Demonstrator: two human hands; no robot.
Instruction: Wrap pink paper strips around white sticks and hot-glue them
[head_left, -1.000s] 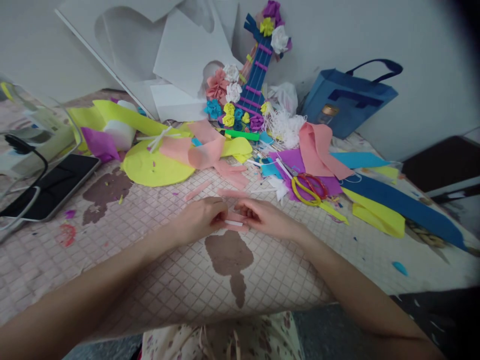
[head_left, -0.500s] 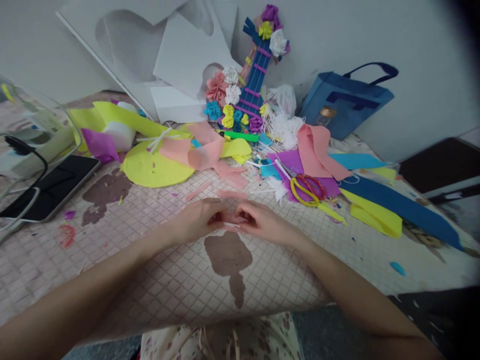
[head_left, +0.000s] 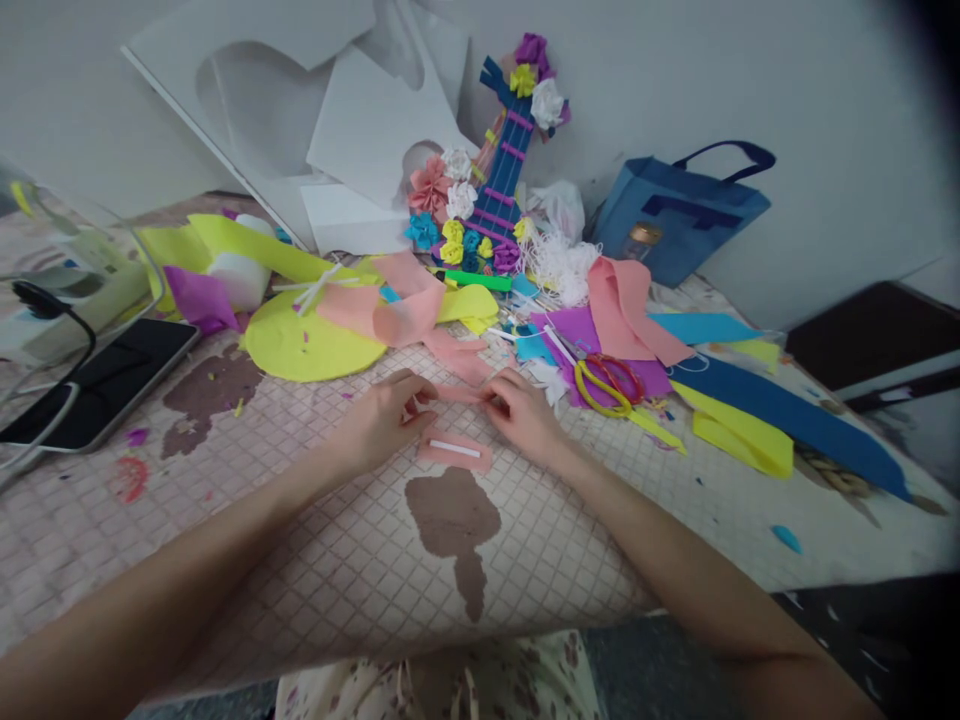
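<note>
As my right grip (head_left: 523, 418) pinches one pink strip (head_left: 459, 393), my left (head_left: 384, 417) gapes. One stick (head_left: 454, 449) lies nearer my worktop (head_left: 337, 575) edge.

Since the earlier frames, your left hand (head_left: 386, 420) and right hand (head_left: 525, 415) are off the pink piece (head_left: 425, 456); it now lies uncovered on the table, white stick (head_left: 455, 448) in full sight along it. Both hands are farther forward and wider apart, fingertips at opposite ends of the far pink strip (head_left: 459, 394). A second loose strip, previously visible beyond your left hand, is out of sight.
</note>
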